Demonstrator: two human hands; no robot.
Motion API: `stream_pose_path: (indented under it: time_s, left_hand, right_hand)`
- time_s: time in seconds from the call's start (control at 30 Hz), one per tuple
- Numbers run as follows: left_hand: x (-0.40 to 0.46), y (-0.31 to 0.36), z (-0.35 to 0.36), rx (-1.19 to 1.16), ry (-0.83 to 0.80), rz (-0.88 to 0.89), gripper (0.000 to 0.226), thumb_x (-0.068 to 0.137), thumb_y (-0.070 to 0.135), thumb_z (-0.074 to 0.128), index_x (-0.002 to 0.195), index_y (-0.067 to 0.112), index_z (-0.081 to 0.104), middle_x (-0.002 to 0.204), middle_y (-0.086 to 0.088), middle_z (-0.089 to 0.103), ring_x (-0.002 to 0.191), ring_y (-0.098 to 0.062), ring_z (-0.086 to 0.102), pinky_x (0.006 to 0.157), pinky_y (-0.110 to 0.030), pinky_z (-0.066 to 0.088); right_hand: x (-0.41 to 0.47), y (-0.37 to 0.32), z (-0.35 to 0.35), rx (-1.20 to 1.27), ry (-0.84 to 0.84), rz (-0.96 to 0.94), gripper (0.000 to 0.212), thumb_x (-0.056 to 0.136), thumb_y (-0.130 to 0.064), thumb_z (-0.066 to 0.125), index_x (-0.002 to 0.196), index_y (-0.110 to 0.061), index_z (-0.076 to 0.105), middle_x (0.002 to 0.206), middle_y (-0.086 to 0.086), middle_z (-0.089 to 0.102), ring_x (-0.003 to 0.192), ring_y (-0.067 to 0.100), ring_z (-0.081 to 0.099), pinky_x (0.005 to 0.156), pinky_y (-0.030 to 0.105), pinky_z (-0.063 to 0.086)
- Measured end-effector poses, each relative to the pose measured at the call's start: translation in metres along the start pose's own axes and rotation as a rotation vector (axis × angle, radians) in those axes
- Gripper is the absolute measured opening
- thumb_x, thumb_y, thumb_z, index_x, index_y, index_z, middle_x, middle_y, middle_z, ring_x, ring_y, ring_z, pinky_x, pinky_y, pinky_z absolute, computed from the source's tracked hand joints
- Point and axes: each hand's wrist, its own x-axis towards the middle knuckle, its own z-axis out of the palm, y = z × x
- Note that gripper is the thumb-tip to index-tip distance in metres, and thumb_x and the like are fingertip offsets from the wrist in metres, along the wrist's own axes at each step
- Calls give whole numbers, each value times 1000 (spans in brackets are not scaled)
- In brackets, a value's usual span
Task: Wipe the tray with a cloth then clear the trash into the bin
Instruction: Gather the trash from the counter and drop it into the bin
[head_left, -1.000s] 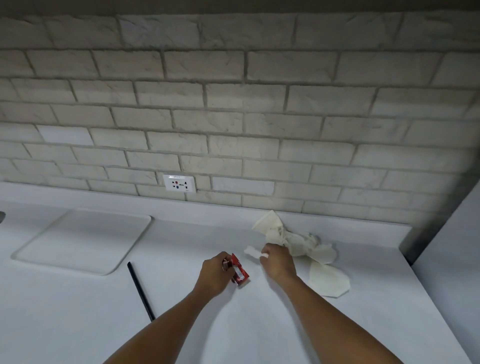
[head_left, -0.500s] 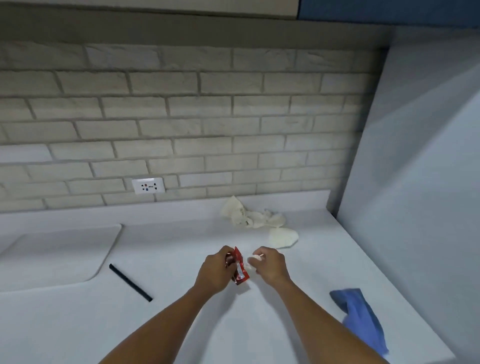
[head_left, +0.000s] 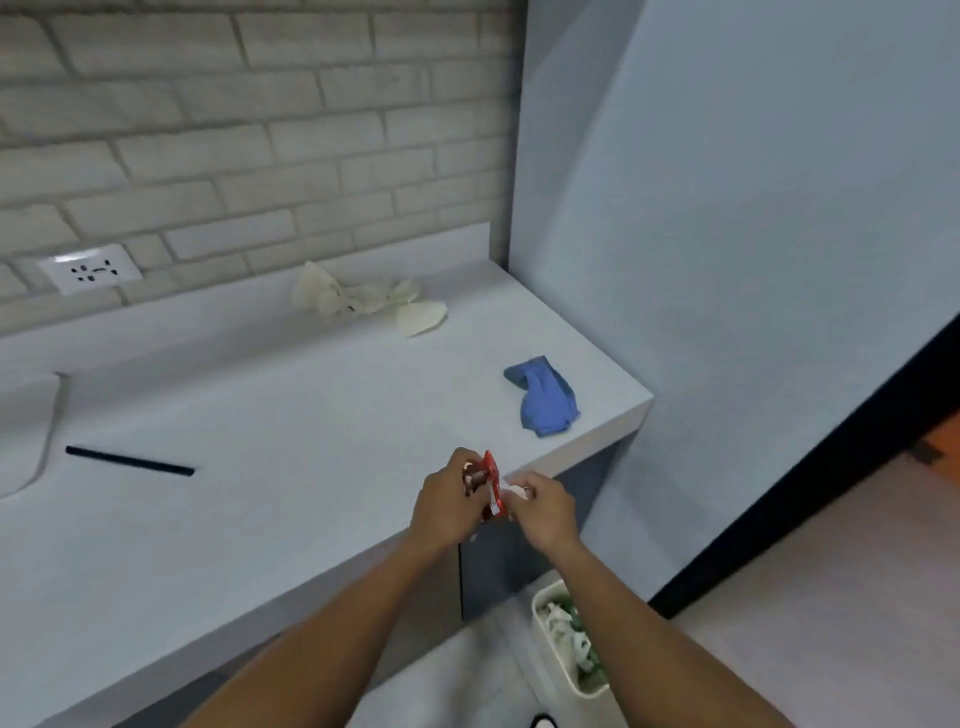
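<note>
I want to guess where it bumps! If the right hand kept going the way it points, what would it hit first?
Probably the crumpled red wrapper held in the left hand; the right hand, pinching a small white scrap, points leftward at it, though depth is unclear.

The worktop (head_left: 260, 415) looks smooth and matt. The wrapper (head_left: 491, 486) is glossy red foil or plastic. The cloth (head_left: 545, 400) is soft blue fabric. The napkins (head_left: 363, 299) are crumpled paper, the wall (head_left: 208, 130) rough brick, the bin (head_left: 558, 654) plastic.
</note>
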Motion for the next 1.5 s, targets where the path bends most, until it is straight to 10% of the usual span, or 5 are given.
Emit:
stream_pose_path:
  time_s: [0.3, 0.5, 1.03, 1.27, 1.5]
  left_hand:
    - [-13, -25, 155, 127, -295, -125, 9, 87, 32, 72, 87, 33, 63, 81, 16, 66, 74, -2, 62, 67, -18, 50]
    - [-3, -84, 269, 144, -258, -314, 17, 85, 38, 73, 87, 30, 59, 88, 6, 71, 80, -15, 68, 70, -28, 56]
    - [53, -324, 541, 106, -435, -429, 77, 83, 41, 75, 146, 27, 34, 128, -6, 65, 116, -29, 63, 96, -39, 54]
    - [15, -309, 516, 171, -517, -458, 60, 90, 31, 65, 145, 23, 41, 139, -6, 56, 126, -25, 55, 104, -37, 48]
    - [24, -156, 414, 203, -467, -333, 41, 94, 29, 57, 135, 29, 55, 132, -1, 63, 119, -24, 60, 100, -32, 48]
  right_hand:
    - [-25, 145, -58, -24, 88, 271, 23, 86, -22, 71, 65, -21, 63, 57, -16, 63, 58, 0, 62, 50, 1, 39]
    - [8, 269, -53, -232, 29, 392, 20, 90, -26, 65, 98, -9, 73, 94, 4, 74, 82, 17, 68, 75, 20, 49]
    - [78, 579, 85, -194, 40, 602, 40, 90, -28, 66, 128, -13, 62, 119, 5, 69, 106, 19, 65, 91, 23, 47]
    - [62, 563, 78, -207, -13, 690, 52, 95, -35, 57, 142, -15, 47, 130, 11, 63, 118, 31, 59, 100, 33, 46]
    - [61, 389, 1, -294, -70, 475, 30, 97, -32, 51, 122, -19, 62, 119, 5, 68, 110, 24, 63, 92, 26, 44]
